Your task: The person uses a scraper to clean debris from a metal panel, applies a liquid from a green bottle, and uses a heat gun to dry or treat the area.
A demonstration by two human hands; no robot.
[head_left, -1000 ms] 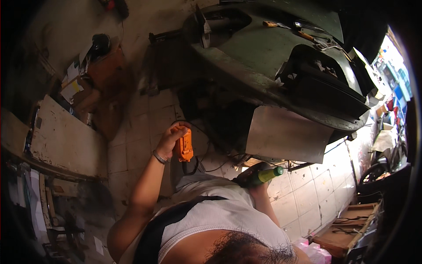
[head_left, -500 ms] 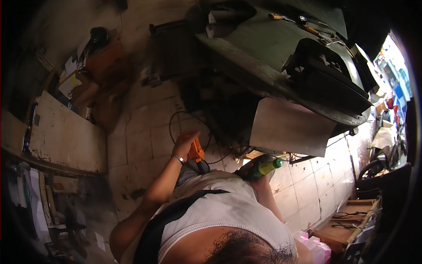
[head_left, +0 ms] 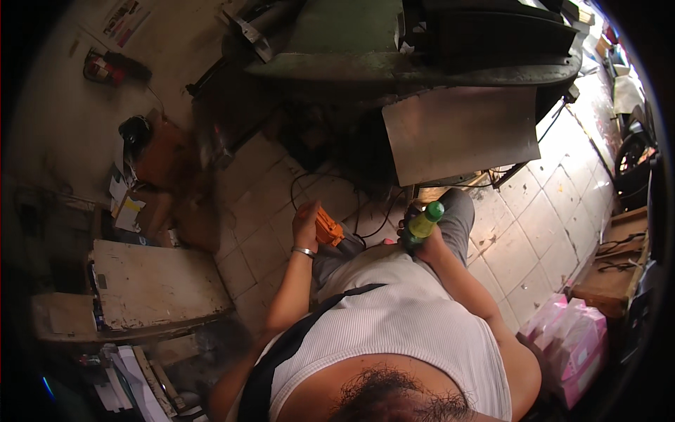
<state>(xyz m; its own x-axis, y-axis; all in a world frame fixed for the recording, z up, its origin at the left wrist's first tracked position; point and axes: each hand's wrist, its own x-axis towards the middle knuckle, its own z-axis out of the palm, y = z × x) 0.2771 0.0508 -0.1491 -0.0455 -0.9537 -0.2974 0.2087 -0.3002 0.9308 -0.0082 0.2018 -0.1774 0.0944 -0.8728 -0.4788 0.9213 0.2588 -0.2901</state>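
Observation:
My left hand (head_left: 304, 226) is closed around an orange object (head_left: 329, 229) with a dark end, in front of my left thigh. Its exact kind does not show. A silver-coloured band sits on that wrist. On the other side, my right hand (head_left: 432, 247) grips a green bottle (head_left: 422, 225) by its body, the green cap tilted up and away from me. The bottle is near my right knee, and part of it is covered by my fingers. Between the two hands, a thin dark cable (head_left: 385, 219) hangs in loops above the floor.
Ahead stands a green-topped workbench (head_left: 344, 35), with a plain metal sheet (head_left: 460, 133) at its front edge. An off-white cabinet top (head_left: 158, 281) is at left. Pink packages (head_left: 569, 344) and a wooden crate (head_left: 612, 267) lie at right on the tiled floor (head_left: 527, 239).
My view has turned, so the bench now sits higher and more of the left wall shows. Both hands still hold the same things; the bottle appears higher in the picture.

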